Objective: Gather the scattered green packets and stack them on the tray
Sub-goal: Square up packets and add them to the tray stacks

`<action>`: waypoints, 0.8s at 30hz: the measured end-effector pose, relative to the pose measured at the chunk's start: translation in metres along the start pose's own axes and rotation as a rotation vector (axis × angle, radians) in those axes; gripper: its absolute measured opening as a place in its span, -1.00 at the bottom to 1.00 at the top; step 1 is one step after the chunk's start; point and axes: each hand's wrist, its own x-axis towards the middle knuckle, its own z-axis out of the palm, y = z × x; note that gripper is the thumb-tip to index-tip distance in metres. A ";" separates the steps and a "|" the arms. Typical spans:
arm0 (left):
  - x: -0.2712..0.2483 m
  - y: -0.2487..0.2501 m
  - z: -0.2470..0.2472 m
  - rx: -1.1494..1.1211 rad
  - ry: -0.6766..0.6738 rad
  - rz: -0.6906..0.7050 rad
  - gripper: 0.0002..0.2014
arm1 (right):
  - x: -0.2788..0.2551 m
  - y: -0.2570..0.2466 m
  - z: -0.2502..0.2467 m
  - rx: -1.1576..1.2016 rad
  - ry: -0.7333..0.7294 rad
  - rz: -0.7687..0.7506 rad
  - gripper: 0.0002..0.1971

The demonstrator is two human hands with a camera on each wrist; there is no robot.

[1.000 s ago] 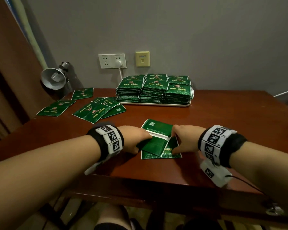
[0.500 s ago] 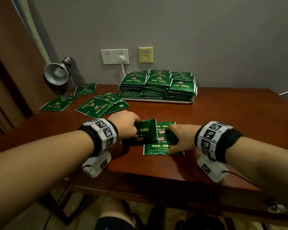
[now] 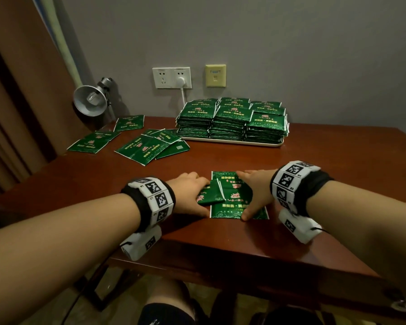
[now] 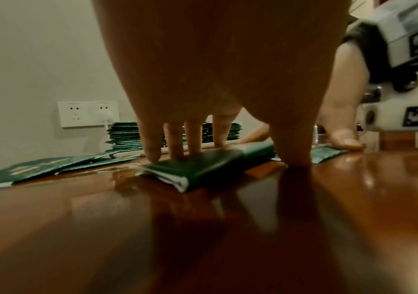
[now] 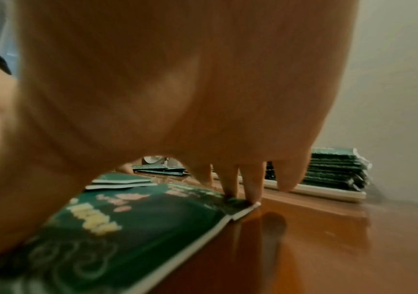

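A small pile of green packets [image 3: 232,200] lies near the table's front edge between my hands. My left hand [image 3: 202,198] rests on the pile's left side, where a few packets [image 4: 203,167] sit askew; its straight fingers [image 4: 175,147] press on them and the thumb touches the table. My right hand [image 3: 246,195] spans the pile's right side, fingers [image 5: 252,191] on the far corner, thumb at the near edge. The white tray [image 3: 232,142] at the back carries three tall stacks of packets [image 3: 232,118]. Several loose packets [image 3: 145,146] lie at back left.
A metal desk lamp [image 3: 92,102] stands at the back left corner, beside more loose packets [image 3: 92,141]. Wall sockets [image 3: 171,77] with a plugged cable hang behind the tray. Bare brown tabletop [image 3: 326,160] stretches to the right of the hands.
My left hand, which held a few packets upright, has laid them down on the pile's left side. My right hand has spread flat along the pile's right side.
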 end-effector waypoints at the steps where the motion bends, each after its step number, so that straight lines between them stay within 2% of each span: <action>1: 0.000 -0.001 0.001 -0.018 0.014 0.005 -0.19 | 0.002 -0.001 -0.001 -0.013 0.015 0.004 0.33; 4: -0.002 -0.005 -0.002 -0.070 0.024 0.022 -0.25 | 0.006 -0.005 -0.006 -0.067 0.089 -0.022 0.29; 6: -0.005 -0.007 -0.005 -0.074 0.002 0.035 -0.26 | 0.007 -0.008 -0.008 -0.095 0.104 -0.032 0.18; 9: -0.010 -0.013 -0.009 -0.066 0.006 0.065 -0.25 | 0.004 -0.007 -0.010 -0.072 0.132 -0.025 -0.18; 11: -0.013 -0.016 -0.011 -0.057 0.007 0.075 -0.16 | 0.002 -0.003 -0.011 -0.043 0.185 -0.019 -0.47; 13: -0.014 -0.017 -0.010 -0.062 0.072 0.013 -0.06 | -0.001 0.002 -0.012 -0.020 0.237 -0.001 -0.65; 14: -0.013 -0.018 -0.009 -0.094 0.130 -0.071 -0.09 | -0.003 0.004 -0.014 -0.005 0.259 0.012 -0.68; 16: -0.011 -0.017 -0.009 -0.184 0.224 -0.285 -0.32 | -0.008 0.008 -0.017 0.041 0.298 0.029 -0.72; 17: -0.011 -0.014 -0.010 -0.194 0.213 -0.372 -0.43 | -0.010 0.009 -0.019 0.063 0.314 0.031 -0.74; 18: -0.010 -0.010 -0.011 -0.169 0.144 -0.434 -0.43 | -0.013 0.009 -0.020 0.086 0.327 0.027 -0.75; 20: -0.007 0.000 -0.007 -0.094 -0.022 -0.495 -0.26 | -0.015 0.009 -0.023 0.132 0.348 0.015 -0.70; 22: -0.005 0.012 -0.001 -0.057 -0.079 -0.507 -0.19 | -0.017 0.008 -0.024 0.152 0.360 0.009 -0.48; 24: -0.004 0.019 0.001 -0.027 -0.074 -0.498 -0.20 | -0.019 0.006 -0.026 0.170 0.371 0.006 -0.33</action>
